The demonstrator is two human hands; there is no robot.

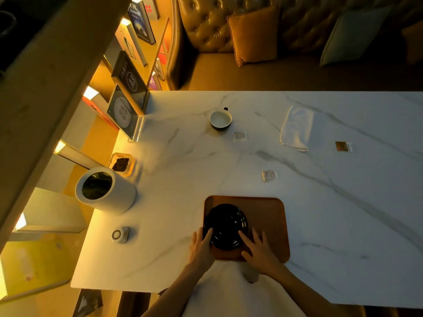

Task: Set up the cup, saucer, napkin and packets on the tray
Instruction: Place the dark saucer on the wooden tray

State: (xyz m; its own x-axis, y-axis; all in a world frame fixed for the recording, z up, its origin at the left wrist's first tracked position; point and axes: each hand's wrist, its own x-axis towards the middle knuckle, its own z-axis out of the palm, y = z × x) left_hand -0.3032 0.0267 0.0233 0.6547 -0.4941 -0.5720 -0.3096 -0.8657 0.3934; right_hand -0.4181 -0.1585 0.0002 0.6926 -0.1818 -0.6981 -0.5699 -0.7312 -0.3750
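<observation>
Only the saucer (225, 225) is on the tray (267, 220) so far. Left hand (201, 247) and right hand (259, 249) rest straight fingers on its near rim, gripping nothing. Cup (220, 119), napkin (296, 129) and packets (269, 175) are still out beyond the tray.

We are observing a white counter (343, 213) carrying grey marble veining. The tray (270, 216) is showing plain reddish-brown. The saucer (225, 225) is showing glossy black with concentric rings. The cup (220, 120) is reading white inside, dark outside. The napkin (296, 129) is appearing plain white. The first packet (239, 136) and second packet (268, 175) are appearing pale with faint print, and the third packet (342, 146) brown with a white edge.
</observation>
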